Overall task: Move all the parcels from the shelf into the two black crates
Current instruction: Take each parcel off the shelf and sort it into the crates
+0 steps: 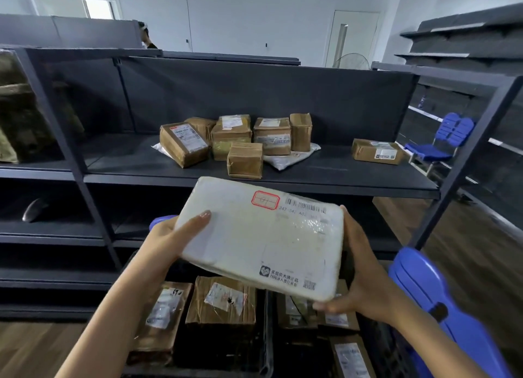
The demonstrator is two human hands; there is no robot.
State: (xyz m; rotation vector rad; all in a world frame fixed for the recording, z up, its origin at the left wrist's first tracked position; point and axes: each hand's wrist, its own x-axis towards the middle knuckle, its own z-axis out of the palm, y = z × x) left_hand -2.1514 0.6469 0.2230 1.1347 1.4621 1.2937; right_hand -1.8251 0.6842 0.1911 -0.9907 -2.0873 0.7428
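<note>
Currently, one parcel in transit, held above the crates; entries run left to right.

Left hand (174, 237): grips the near left edge of the white parcel (263, 236), thumb flat on top, fingers out of sight beneath; firm hold.

Left crate (261, 321): black, on the floor below the hands; at least two taped brown boxes (220, 301) already inside.

White parcel: flat, wrapped in glossy film, label side up, tilted; off the shelf (135, 162) and not yet in either crate; hangs roughly over the join between the two.

Shelf stock (235, 140): a huddle of brown boxes mid-board, some leaning on one another, with a pale soft bag (291, 158) partly under them; task far from done.

Right crate (373, 352): black, tight beside the left one; several boxes within.

Right hand (365, 278): cups the parcel's near right corner, fingers curled under it.

Single box (377, 151): alone at the shelf's right end, well apart from the huddle.

Blue chair (441, 315): close by the right forearm.

Hazards, as judged: film looks slick, so a loosened grip could let the parcel slide; released where it hangs, it may land on the shared rims and tip out; an elbow may knock the chair.
</note>
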